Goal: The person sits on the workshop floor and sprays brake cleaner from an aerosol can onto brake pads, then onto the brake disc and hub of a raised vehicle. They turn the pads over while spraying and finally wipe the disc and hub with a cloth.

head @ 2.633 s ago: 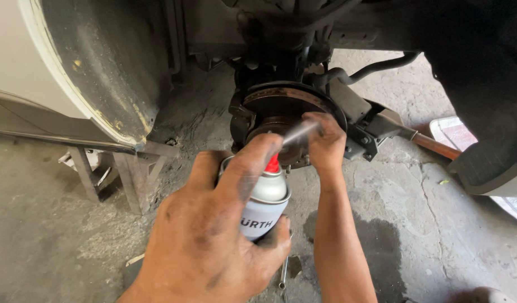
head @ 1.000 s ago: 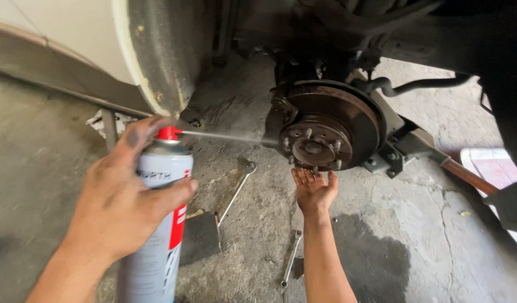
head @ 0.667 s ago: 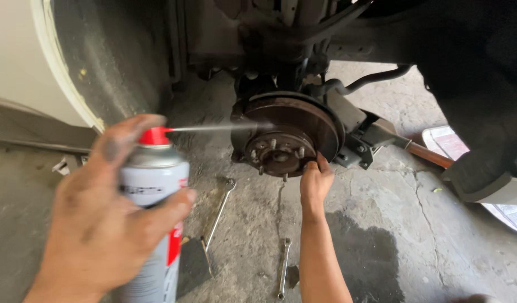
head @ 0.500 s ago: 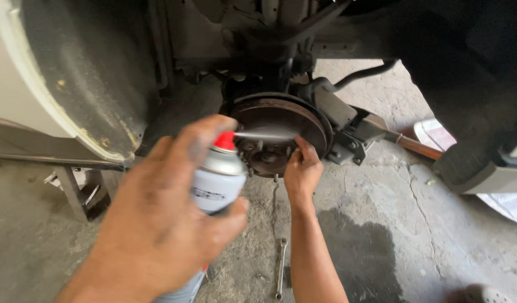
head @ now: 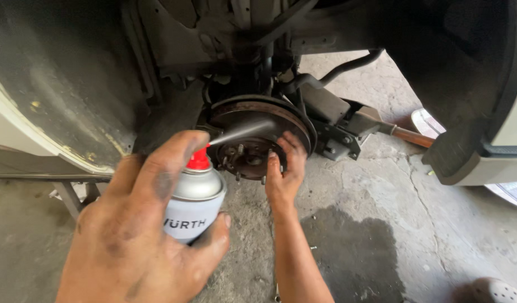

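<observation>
Two hands work at the brake disc (head: 258, 126). Left hand (head: 138, 235) grips a spray can (head: 194, 205) below-left of it; right hand (head: 283, 171) lies half-open against its lower edge.

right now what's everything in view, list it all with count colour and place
spray can: 1, silver with red nozzle, lower left, in left hand
brake disc: 1, rusty brown, centre, on the hub
wheel arch: 1, dark grey, left
concrete floor: grey, dark wet patch at centre
wooden handle: 1, brown, right of the disc
left hand: 1, grimy, index finger on nozzle
right hand: 1, on the disc's lower edge
</observation>
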`<state>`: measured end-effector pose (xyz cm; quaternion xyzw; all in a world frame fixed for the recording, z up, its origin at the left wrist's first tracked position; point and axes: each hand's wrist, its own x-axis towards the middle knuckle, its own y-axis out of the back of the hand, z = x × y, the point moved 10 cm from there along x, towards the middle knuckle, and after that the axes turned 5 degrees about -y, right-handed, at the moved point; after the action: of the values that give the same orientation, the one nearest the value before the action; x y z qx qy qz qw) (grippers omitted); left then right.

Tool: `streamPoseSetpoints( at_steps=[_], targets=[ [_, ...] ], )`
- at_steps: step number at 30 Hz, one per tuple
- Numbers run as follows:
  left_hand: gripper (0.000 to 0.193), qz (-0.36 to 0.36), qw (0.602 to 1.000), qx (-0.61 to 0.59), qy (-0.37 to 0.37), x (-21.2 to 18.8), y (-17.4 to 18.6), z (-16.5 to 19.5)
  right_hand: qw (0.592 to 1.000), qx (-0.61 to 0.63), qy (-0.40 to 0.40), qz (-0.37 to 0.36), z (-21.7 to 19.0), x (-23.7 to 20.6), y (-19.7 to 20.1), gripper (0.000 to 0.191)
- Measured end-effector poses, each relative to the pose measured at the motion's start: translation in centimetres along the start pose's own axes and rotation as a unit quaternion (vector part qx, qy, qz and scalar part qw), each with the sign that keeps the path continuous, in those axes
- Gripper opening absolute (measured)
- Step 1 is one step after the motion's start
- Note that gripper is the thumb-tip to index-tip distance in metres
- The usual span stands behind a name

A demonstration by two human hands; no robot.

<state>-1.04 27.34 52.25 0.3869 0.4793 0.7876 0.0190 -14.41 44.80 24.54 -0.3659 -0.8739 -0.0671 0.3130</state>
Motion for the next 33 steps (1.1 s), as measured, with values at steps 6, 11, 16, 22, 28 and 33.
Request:
streamPoseSetpoints(
  at_steps=[6,11,16,22,28,33],
  targets=[
    [0.076,0.017,0.998,-0.023,-0.051,3.7,0.5,0.2,0.991,-0.074,-0.061,0.097,1.7,1.2,1.6,0.033],
    [0.072,0.003,0.995,-0.056,0.087,3.9,2.1,-8.6,0.99,-0.128,-0.05,-0.019,0.3,-0.8,-3.2,0.055],
    [0.075,0.052,0.981,-0.079,0.166,1.2,5.1,-17.6,0.972,-0.23,0.042,-0.031,-0.4,-2.0,-5.1,0.064],
    [0.076,0.075,0.939,-0.219,0.253,-5.5,1.8,-31.0,0.956,-0.29,-0.012,-0.039,0.8,-1.1,-4.8,0.042],
    [0.078,0.08,0.896,-0.34,0.275,-12.6,-5.4,-41.2,0.891,-0.442,0.101,-0.039,-1.0,-0.8,-6.0,0.04],
    [0.078,0.074,0.842,-0.437,0.307,-16.7,-10.6,-46.8,0.892,-0.442,0.094,-0.01,3.7,0.3,-2.7,0.031]
  ],
)
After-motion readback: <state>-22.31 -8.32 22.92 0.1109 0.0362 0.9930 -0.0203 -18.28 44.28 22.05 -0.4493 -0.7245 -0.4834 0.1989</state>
